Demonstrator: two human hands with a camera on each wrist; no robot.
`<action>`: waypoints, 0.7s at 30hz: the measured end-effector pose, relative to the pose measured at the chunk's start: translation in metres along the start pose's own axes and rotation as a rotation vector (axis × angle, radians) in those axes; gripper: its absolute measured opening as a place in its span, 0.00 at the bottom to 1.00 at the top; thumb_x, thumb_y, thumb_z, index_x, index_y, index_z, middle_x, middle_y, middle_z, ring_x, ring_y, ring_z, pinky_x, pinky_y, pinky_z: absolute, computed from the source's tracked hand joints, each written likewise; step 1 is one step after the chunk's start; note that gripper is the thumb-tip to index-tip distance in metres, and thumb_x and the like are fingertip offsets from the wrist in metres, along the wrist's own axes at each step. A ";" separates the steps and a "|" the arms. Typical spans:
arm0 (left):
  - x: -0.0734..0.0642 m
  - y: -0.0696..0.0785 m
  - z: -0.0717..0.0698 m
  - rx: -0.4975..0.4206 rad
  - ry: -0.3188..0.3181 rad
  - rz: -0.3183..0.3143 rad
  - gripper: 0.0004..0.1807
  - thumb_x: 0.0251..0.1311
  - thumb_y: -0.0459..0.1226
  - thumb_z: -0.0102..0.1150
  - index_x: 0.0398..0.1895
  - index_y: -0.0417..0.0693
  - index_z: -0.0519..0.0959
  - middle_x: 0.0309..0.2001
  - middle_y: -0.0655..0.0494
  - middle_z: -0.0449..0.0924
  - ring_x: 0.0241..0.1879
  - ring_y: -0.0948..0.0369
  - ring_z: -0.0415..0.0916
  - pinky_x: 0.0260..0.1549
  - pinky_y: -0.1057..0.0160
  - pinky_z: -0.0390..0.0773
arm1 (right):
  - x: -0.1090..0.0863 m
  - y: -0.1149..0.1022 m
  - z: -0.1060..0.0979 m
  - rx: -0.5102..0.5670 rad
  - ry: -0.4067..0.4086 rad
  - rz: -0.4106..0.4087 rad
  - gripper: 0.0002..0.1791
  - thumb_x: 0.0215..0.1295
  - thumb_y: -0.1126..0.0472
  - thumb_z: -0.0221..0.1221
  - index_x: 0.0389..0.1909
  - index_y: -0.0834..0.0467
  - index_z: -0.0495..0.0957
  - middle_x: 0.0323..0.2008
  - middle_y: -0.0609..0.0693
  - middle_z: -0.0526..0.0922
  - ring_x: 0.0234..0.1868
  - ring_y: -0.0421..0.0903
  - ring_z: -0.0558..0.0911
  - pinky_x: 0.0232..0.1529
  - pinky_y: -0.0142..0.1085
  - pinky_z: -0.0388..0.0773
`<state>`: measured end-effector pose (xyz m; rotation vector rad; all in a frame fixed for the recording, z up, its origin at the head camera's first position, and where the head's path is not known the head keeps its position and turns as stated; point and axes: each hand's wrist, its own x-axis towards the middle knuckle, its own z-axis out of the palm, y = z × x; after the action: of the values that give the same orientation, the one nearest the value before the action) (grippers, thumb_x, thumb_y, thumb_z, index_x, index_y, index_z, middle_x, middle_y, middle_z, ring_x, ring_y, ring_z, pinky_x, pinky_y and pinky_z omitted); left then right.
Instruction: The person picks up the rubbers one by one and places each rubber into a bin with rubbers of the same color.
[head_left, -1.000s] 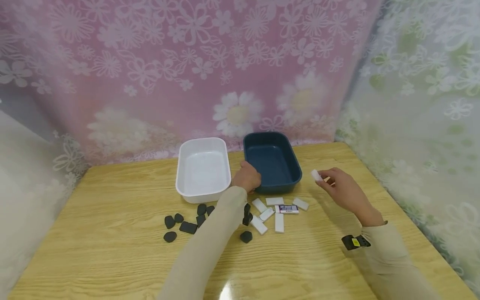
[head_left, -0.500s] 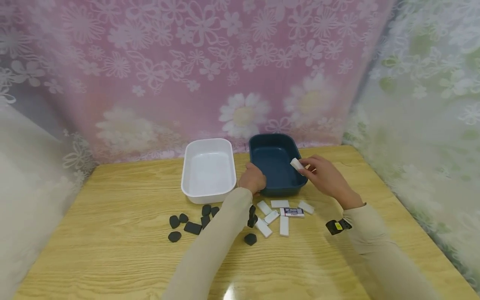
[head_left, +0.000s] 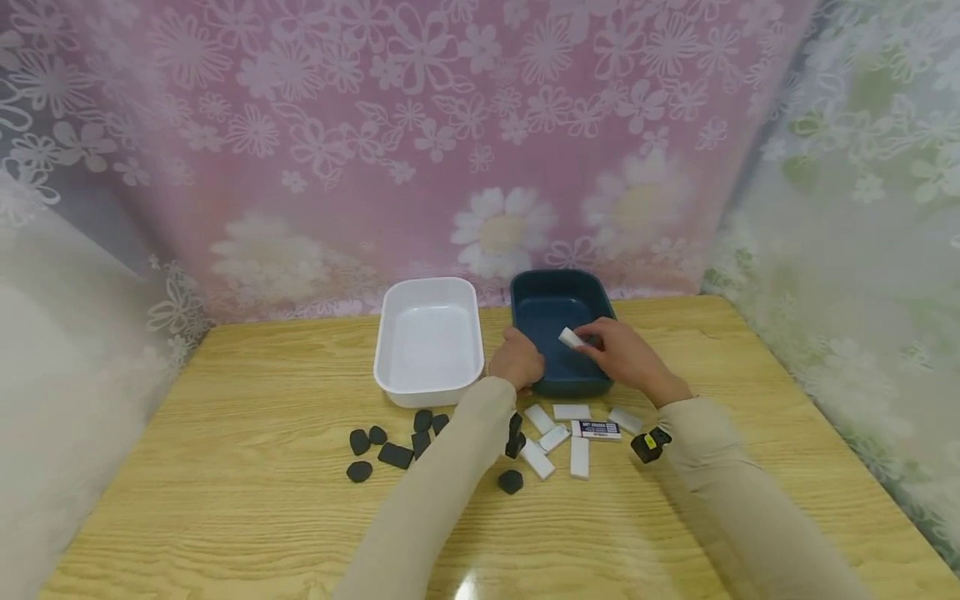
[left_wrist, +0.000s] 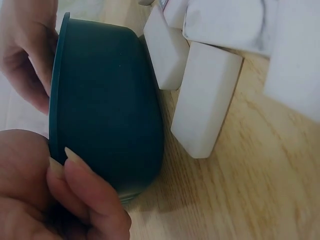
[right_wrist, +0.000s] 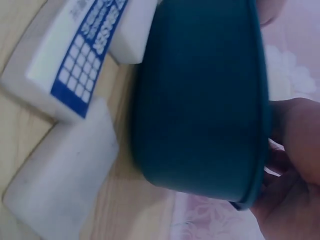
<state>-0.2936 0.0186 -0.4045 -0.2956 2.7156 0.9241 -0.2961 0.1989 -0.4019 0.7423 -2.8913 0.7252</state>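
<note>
My left hand (head_left: 516, 358) grips the near left corner of a dark blue plastic bin (head_left: 573, 387); in the left wrist view its fingertips (left_wrist: 82, 167) lie against the outer wall at the rim. Over the inside of that bin, my right hand (head_left: 626, 354) pinches a white eraser (head_left: 572, 337) between thumb and fingers. The right wrist view has the bin's wall (right_wrist: 200, 100) in front of that eraser, so it is hidden there. Several white erasers (head_left: 579, 458) lie on the table before the bin, one in a printed sleeve (head_left: 596, 429).
A white bin (head_left: 429, 398) stands left of the blue one on the wooden table (head_left: 247, 467). Several black pieces (head_left: 395, 455), some rounded and some rectangular, lie in front of it, partly behind my left sleeve (head_left: 442, 492). A pink floral cloth (head_left: 337, 150) hangs at the back.
My right hand has carried the white eraser leftward from beside the blue bin to over its inside. My left hand keeps its hold on the bin's corner. The head view has shifted slightly.
</note>
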 end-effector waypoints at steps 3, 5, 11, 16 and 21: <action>0.001 0.000 0.000 -0.003 0.002 -0.001 0.31 0.65 0.42 0.54 0.65 0.39 0.54 0.31 0.44 0.77 0.08 0.60 0.71 0.12 0.64 0.74 | 0.004 0.000 0.004 -0.023 -0.009 -0.002 0.16 0.65 0.63 0.60 0.51 0.67 0.78 0.43 0.60 0.78 0.39 0.53 0.80 0.41 0.47 0.77; 0.003 -0.001 0.000 -0.008 0.001 0.000 0.31 0.64 0.41 0.54 0.65 0.39 0.54 0.29 0.44 0.77 0.09 0.60 0.71 0.13 0.64 0.74 | 0.007 -0.001 0.005 -0.039 -0.013 -0.010 0.16 0.65 0.63 0.60 0.50 0.67 0.79 0.42 0.59 0.79 0.40 0.54 0.80 0.42 0.47 0.77; 0.006 0.000 -0.003 0.000 0.003 -0.018 0.32 0.64 0.43 0.55 0.64 0.40 0.55 0.26 0.46 0.76 0.09 0.59 0.71 0.14 0.63 0.74 | 0.017 -0.007 0.012 -0.042 -0.035 -0.038 0.14 0.65 0.62 0.60 0.47 0.66 0.80 0.40 0.57 0.80 0.41 0.54 0.80 0.42 0.47 0.77; 0.004 0.000 -0.003 -0.005 0.000 -0.028 0.31 0.64 0.43 0.55 0.64 0.41 0.55 0.26 0.46 0.76 0.09 0.59 0.71 0.13 0.64 0.74 | 0.020 -0.009 0.016 -0.053 -0.083 -0.004 0.14 0.65 0.62 0.60 0.48 0.67 0.79 0.41 0.59 0.79 0.41 0.54 0.80 0.42 0.48 0.76; 0.002 0.000 -0.001 0.012 -0.009 -0.007 0.33 0.65 0.45 0.55 0.65 0.40 0.54 0.25 0.47 0.76 0.09 0.60 0.71 0.12 0.64 0.74 | 0.021 -0.008 0.019 -0.089 -0.108 0.046 0.15 0.66 0.62 0.59 0.50 0.66 0.78 0.43 0.59 0.79 0.43 0.54 0.79 0.43 0.48 0.76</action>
<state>-0.2958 0.0171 -0.4043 -0.2982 2.7087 0.9048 -0.3100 0.1747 -0.4117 0.7295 -3.0241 0.5725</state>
